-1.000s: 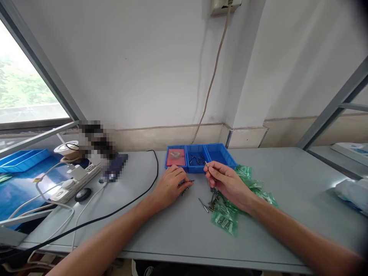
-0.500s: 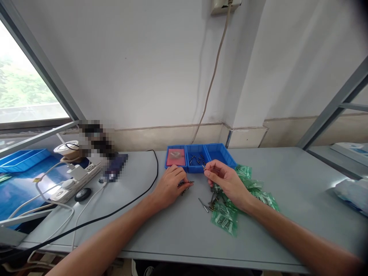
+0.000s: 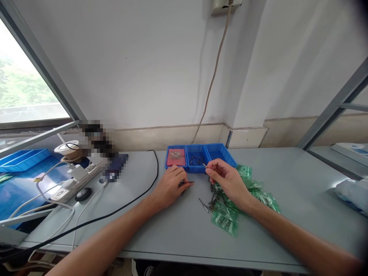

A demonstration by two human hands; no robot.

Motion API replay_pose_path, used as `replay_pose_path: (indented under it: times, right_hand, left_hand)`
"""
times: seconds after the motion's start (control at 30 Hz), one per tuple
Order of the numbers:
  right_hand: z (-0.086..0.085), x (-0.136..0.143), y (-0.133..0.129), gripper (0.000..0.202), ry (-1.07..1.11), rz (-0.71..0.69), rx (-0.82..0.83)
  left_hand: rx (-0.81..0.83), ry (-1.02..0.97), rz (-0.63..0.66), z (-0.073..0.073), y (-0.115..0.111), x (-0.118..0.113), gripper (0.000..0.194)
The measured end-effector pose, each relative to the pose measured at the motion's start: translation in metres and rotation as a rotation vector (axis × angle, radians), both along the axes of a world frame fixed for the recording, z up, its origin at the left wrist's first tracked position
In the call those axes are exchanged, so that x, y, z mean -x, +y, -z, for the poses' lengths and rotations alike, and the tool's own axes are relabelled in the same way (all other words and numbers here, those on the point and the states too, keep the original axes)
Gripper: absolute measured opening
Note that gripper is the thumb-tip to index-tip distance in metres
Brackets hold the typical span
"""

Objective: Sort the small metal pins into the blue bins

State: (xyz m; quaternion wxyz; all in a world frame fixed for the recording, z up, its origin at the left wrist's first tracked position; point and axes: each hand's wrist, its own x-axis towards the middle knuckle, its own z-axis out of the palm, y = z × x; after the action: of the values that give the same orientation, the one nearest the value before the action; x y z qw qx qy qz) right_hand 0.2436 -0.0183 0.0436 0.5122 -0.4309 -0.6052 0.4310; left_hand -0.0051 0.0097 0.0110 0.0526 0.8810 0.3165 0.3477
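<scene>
My right hand (image 3: pixel 225 177) pinches a small slim metal pin (image 3: pixel 204 165) between thumb and fingertips, just in front of the blue trays. My left hand (image 3: pixel 172 183) is closed, resting on the table, with a few dark metal pins (image 3: pixel 188 184) poking out from its fingers. Several similar pins lie in the middle blue tray (image 3: pixel 196 168). Under and beside my right hand is a loose pile of metal pins (image 3: pixel 212 201), with one silvery pin (image 3: pixel 203 205) at its left. Green plastic bags (image 3: pixel 225 220) of metal parts spread around the pile.
The left blue tray (image 3: pixel 166 165) holds a red packet (image 3: pixel 176 158) with pale pieces on it. A right blue tray (image 3: pixel 220 152) adjoins the middle one. A black cable (image 3: pixel 115 211) crosses the grey table (image 3: pixel 161 234). Leftward are a power strip (image 3: pixel 61 191) and a round black object (image 3: pixel 83 194).
My right hand has shifted very slightly to the right with the metal pin, whose angle looks a little different. The left hand stays in place.
</scene>
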Motion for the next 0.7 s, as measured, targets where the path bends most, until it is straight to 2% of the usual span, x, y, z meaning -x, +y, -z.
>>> replay_pose_path:
  times: [0.4,0.7]
  right_hand:
    - [0.0028,-0.0014,0.0026,0.042,0.051,0.040,0.021]
    - [0.0044,-0.0012,0.0019,0.039,0.031,0.025,0.014]
  left_hand:
    - [0.022,-0.009,-0.001,0.0024,0.0014,0.0004,0.027]
    - [0.007,0.001,-0.022,-0.0001,-0.0004,0.0001,0.024]
